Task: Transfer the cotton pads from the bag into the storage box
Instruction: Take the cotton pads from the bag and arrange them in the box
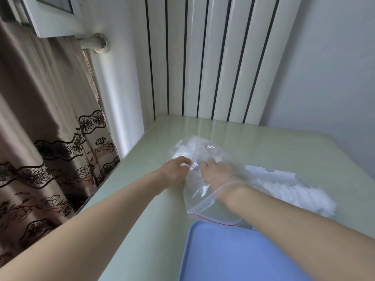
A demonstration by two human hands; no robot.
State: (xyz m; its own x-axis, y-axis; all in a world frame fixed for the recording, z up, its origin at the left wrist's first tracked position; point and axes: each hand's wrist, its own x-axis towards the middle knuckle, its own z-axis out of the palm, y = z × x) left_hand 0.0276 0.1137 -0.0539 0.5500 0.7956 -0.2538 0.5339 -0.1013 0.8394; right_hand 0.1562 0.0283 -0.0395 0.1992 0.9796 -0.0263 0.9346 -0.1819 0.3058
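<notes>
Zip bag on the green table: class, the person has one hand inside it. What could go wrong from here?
1. The left hand only pinches the clear zip bag from outside; the thin film could slip or tear as the right hand pulls out.
2. Cotton pads sit at the bag's far end, so some may be left behind.

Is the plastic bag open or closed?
Open. The right hand is inside the clear bag, reaching through its mouth, while the left hand grips the bag from outside.
</notes>
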